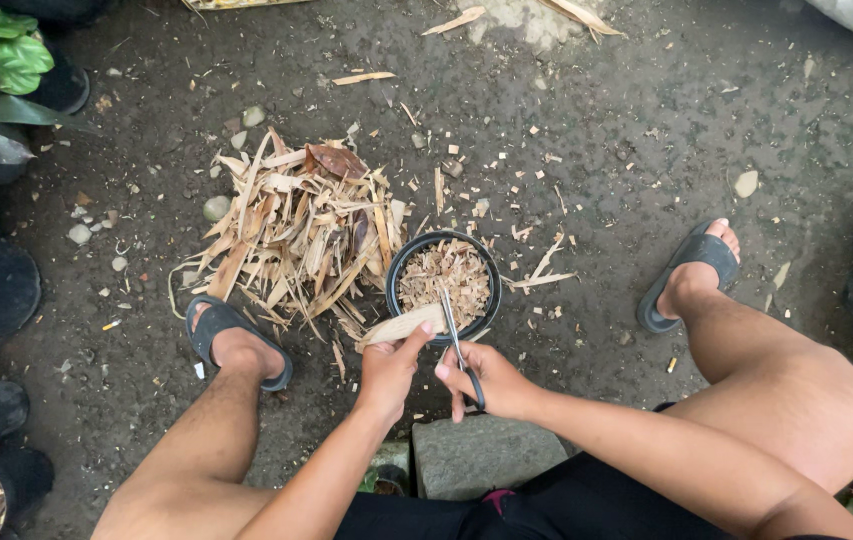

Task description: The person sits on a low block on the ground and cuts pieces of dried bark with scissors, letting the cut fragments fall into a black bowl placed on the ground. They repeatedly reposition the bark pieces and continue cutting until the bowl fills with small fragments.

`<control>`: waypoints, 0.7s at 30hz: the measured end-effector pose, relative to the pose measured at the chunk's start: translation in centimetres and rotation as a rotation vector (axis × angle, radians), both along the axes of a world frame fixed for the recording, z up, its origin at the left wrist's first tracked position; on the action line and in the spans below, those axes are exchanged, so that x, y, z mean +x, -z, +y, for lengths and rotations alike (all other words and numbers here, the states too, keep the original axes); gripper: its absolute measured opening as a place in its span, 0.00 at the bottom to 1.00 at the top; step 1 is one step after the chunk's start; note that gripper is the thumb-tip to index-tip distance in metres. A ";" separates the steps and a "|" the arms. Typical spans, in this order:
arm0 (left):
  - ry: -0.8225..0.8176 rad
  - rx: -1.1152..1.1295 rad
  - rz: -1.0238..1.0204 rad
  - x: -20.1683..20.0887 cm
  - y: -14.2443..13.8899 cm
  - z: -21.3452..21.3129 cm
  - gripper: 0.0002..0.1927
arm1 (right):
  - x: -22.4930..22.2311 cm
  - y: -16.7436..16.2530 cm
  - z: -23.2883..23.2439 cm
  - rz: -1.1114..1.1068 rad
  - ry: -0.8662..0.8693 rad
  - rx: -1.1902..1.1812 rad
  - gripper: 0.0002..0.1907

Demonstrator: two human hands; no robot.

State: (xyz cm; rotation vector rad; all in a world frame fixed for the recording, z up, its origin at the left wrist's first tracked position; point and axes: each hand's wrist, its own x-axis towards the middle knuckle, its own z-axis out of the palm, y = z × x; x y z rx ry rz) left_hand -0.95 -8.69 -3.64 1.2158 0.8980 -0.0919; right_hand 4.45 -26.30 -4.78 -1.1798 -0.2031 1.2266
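Head view looks straight down on a seated person. Their left hand [386, 368] pinches a strip of dry leaf [404, 325] by its near end, fingers closed on it, with the free end reaching out over the rim of the black pot [393, 272]. The right hand [491, 385] is wrapped through the handles of a pair of scissors [456, 340], whose blades point forward over the pot, just beside the strip.

That strip looks papery, very light and stiff enough to hold its shape, but probably brittle; gripping close to the cut line would stop it flexing or cracking.

The pot holds small chopped pieces. To its left lies a heap of uncut dry leaves [291, 235] on the dark ground [646, 130], between two feet in black sandals [236, 340].
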 end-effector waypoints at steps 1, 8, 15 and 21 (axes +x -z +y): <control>-0.006 -0.012 0.004 0.0 0.0 0.1 0.12 | 0.1 0.1 0.1 0.008 -0.009 0.001 0.15; -0.010 -0.059 0.007 0.2 0.1 0.5 0.13 | -0.4 0.1 0.0 -0.018 -0.099 -0.089 0.16; -0.021 -0.037 -0.008 0.2 -0.3 0.3 0.14 | -0.4 0.1 0.0 -0.017 -0.104 -0.089 0.16; -0.007 0.014 -0.111 0.4 -0.5 0.1 0.15 | -0.5 0.2 -0.1 -0.022 -0.094 -0.047 0.17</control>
